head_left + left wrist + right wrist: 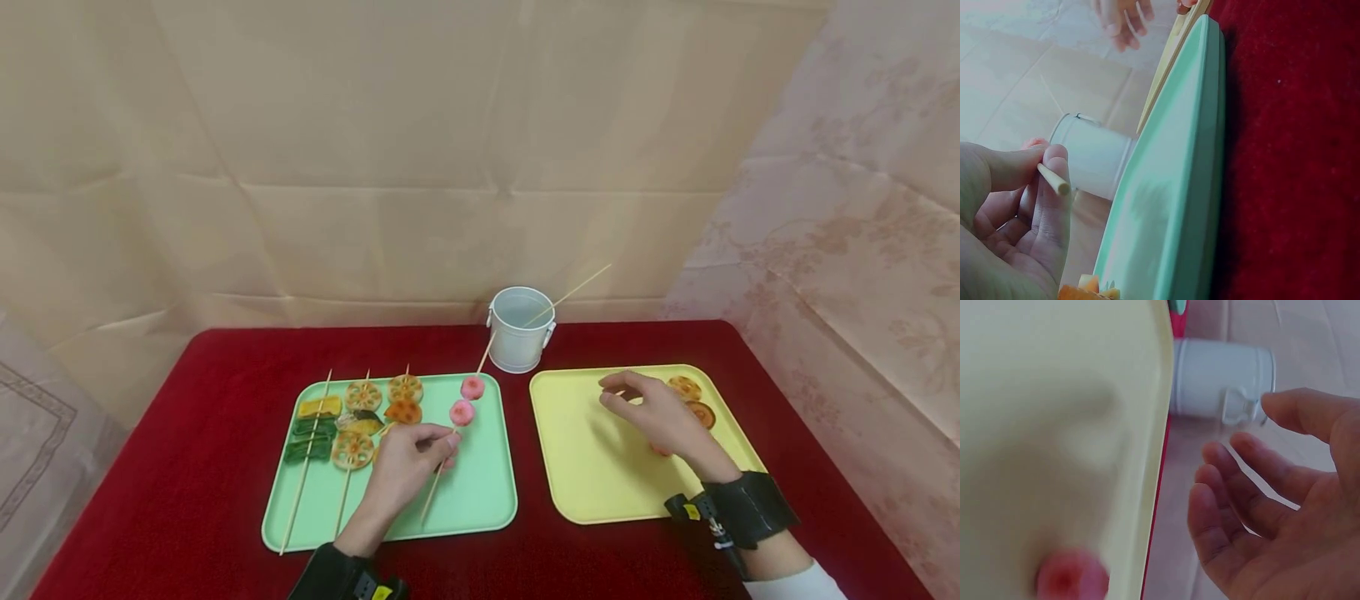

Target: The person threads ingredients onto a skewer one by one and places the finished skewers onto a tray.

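Observation:
My left hand (408, 462) pinches a thin wooden skewer (431, 497) between thumb and fingers, over the right part of the green tray (483, 492). Two pink round pieces (462, 412) are threaded beyond the fingers, and another pink piece shows partly hidden beside the hand. In the left wrist view the skewer's blunt end (1060, 186) sticks out past the fingertips. Above the yellow tray (577, 492), my right hand (660, 417) holds nothing, its fingers loosely bent and thumb apart. Near it lie a lotus root slice (685, 387), a brown-rimmed round slice (702, 414) and a pink piece (1072, 575).
Loaded skewers lie at the green tray's left: one with folded green leaves (311, 439) and a yellow piece (320, 407), others with lotus slices (352, 450) and an orange piece (403, 412). A white metal bucket (517, 346) holding a bare skewer (577, 287) stands behind the trays.

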`<control>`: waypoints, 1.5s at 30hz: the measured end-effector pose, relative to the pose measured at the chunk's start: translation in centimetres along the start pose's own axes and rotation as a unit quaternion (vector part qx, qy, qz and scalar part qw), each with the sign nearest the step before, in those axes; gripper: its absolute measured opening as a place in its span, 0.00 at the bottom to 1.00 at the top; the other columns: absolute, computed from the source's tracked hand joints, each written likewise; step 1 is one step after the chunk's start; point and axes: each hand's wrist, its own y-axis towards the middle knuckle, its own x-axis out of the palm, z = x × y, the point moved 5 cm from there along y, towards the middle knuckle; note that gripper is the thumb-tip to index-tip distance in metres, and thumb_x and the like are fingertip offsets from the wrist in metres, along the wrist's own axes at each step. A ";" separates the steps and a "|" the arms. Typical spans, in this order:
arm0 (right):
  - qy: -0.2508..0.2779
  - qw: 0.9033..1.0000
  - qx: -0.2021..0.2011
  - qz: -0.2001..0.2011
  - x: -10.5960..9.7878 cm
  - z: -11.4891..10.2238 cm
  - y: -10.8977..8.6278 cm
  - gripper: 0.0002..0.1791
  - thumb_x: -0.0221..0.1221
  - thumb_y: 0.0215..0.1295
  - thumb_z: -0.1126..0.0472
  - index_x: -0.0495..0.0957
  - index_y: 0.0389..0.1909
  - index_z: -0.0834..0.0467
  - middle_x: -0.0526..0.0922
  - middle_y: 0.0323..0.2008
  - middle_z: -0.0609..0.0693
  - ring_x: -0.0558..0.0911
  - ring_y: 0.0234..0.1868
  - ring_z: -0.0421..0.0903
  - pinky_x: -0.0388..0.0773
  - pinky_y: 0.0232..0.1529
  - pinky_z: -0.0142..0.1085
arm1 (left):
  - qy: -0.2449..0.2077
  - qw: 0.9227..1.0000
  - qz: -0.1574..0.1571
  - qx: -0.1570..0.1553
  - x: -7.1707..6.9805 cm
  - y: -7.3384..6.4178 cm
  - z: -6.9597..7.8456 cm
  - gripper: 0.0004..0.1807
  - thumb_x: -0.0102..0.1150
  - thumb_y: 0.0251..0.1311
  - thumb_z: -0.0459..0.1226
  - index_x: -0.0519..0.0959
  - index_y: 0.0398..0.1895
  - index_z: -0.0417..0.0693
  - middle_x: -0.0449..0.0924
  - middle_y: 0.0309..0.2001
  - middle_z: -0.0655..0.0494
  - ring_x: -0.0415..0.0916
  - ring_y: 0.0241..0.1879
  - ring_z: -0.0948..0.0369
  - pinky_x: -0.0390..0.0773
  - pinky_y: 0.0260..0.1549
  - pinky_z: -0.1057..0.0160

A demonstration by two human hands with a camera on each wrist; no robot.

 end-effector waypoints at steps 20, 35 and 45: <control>-0.078 0.995 0.019 -0.055 -1.9 4.5 -3.6 0.18 0.67 0.69 0.54 0.84 0.51 0.63 0.86 0.30 0.42 0.82 0.45 0.52 0.79 0.44 0.46 | -0.008 1.000 0.000 -0.002 0.2 -0.1 0.1 0.07 0.69 0.66 0.34 0.90 0.39 0.38 0.87 0.26 0.50 0.85 0.25 0.61 0.81 0.28 0.67; -0.099 0.993 0.006 -0.070 -1.6 5.1 -3.9 0.15 0.71 0.62 0.59 0.85 0.45 0.63 0.88 0.41 0.51 0.85 0.39 0.46 0.80 0.39 0.41 | -0.008 1.000 -0.004 0.002 0.4 0.0 0.1 0.07 0.68 0.67 0.35 0.90 0.39 0.39 0.87 0.26 0.51 0.84 0.25 0.61 0.80 0.28 0.67; -0.118 0.990 -0.013 -0.079 -1.3 4.9 -4.0 0.07 0.69 0.63 0.64 0.86 0.41 0.60 0.87 0.37 0.48 0.85 0.36 0.45 0.80 0.36 0.41 | -0.002 1.000 -0.001 0.001 0.3 -0.2 0.2 0.07 0.68 0.67 0.35 0.90 0.39 0.39 0.87 0.25 0.54 0.84 0.25 0.62 0.80 0.28 0.67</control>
